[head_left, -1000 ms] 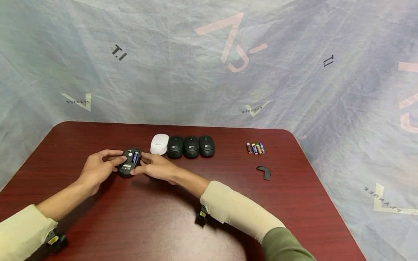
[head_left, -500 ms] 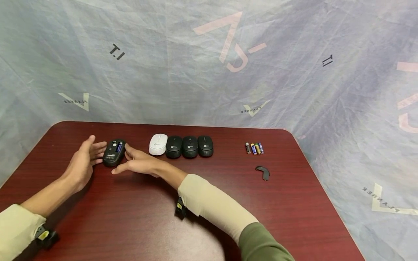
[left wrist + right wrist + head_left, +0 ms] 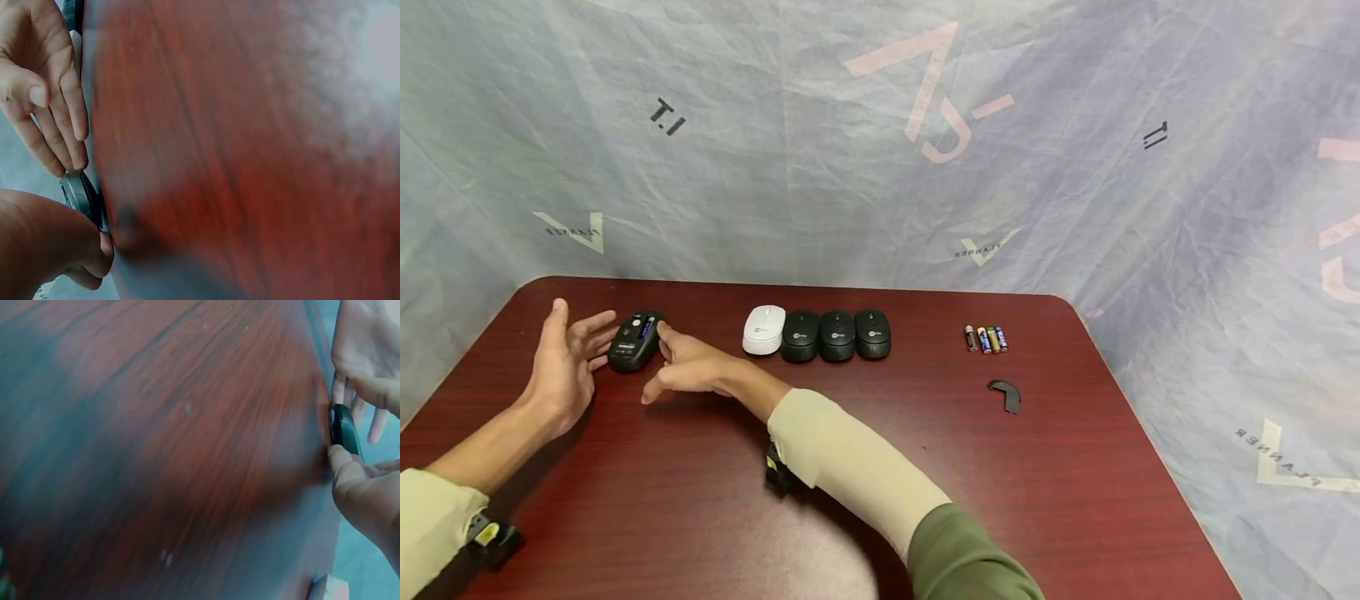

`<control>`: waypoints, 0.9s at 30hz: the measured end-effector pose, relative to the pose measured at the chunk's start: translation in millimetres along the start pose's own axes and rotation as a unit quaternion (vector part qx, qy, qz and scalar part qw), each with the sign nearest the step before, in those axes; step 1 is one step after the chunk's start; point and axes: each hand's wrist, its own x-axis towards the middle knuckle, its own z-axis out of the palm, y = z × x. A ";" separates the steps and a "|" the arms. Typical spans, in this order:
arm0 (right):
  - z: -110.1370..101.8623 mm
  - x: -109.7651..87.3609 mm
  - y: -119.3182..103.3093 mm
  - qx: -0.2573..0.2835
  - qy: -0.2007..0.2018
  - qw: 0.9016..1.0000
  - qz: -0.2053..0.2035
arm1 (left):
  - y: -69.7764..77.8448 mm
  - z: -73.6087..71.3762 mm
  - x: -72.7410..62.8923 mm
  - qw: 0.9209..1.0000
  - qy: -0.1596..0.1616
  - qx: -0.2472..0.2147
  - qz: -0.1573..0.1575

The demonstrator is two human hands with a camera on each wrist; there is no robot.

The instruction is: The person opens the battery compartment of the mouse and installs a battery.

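An upside-down black computer mouse (image 3: 636, 341) lies at the table's left part, its battery compartment uncovered and a blue battery (image 3: 647, 327) inside. On its left side my left hand (image 3: 567, 367) is spread with straight fingers, thumb up, the fingertips at the mouse's edge. From the right, the fingertips of my right hand (image 3: 692, 363) touch the mouse's other edge, while the thumb stands apart from it, lower down. Both wrist views show the mouse (image 3: 80, 195) edge-on between the two hands. Neither hand grips it.
A white mouse (image 3: 764, 330) and three black mice (image 3: 837, 336) stand in a row at the back middle. Several small batteries (image 3: 986, 339) lie at the right, with a curved black battery cover (image 3: 1007, 396) in front of them. A grey cloth (image 3: 820, 167) hangs behind the table.
The upturned mouse has moved left and back across the table, and both hands with it. Both hands have let go of their grip, and the left hand's fingers have straightened.
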 end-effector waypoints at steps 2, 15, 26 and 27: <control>1.4 2.9 0.1 0.002 0.004 1.000 0.000 | 0.7 1.5 -0.2 1.000 0.008 0.002 0.004; 1.6 8.0 -0.2 0.032 0.016 0.999 0.000 | 1.6 9.7 0.5 0.998 0.052 -0.017 0.001; 5.9 0.2 5.4 0.059 0.015 0.998 -0.009 | 3.6 14.3 -6.8 0.992 0.127 -0.003 0.015; 5.3 -1.4 6.5 0.061 0.013 0.998 -0.011 | 3.8 14.5 -7.3 0.991 0.130 -0.003 0.015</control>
